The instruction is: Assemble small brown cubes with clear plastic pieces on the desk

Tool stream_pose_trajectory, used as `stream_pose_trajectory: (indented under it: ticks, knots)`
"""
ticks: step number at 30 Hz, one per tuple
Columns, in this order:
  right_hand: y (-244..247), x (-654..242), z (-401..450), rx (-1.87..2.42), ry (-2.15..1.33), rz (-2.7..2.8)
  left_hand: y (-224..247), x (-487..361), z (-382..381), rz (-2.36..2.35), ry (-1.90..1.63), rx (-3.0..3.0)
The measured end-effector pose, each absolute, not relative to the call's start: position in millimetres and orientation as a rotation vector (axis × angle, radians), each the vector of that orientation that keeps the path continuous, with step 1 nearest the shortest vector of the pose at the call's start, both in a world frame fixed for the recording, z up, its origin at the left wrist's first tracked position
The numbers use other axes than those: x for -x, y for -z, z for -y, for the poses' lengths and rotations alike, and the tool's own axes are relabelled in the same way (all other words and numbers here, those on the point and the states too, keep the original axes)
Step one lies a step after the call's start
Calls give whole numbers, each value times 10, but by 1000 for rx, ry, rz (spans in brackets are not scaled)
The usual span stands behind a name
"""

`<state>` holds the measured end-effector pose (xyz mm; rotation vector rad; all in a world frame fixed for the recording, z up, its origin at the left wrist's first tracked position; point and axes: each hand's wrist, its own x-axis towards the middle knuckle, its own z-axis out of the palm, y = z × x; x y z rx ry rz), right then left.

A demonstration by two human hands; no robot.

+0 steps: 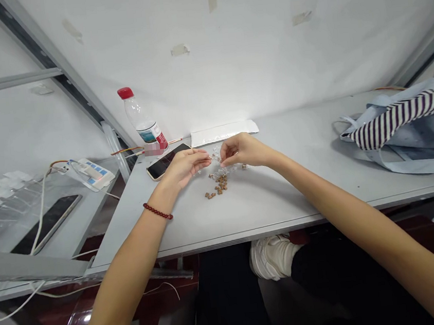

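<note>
Head view: small brown lumps [218, 184] lying beside crinkled clear plastic [216, 157]

The bench [279, 202] has a smooth, matt, pale top, and the crinkled clear plastic film [228, 170] on it glints beside rough, matt brown pieces [219, 187]. The water bottle [140, 116] is smooth clear plastic, and the phone [167, 161] has a glossy glass face. The striped cloth [399, 125] looks soft and matt, while the bench frame [55, 60] is grey painted metal.
</note>
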<state>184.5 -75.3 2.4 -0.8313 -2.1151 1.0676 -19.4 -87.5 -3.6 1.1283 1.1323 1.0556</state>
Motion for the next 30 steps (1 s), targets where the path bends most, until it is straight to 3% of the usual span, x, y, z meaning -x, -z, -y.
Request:
stream_pose_trajectory:
  ticks: [9,16,30]
  knots:
    - [113,-1761,677,740,-992,1740,91,188,838,-993,-1083,-1010]
    - [150,-1691,731,761,-732,1850,113,151,871,-930,-1097,-1020]
    - [173,-1677,720,828,-751,1872,118,138,914,-965,-1059,-1074]
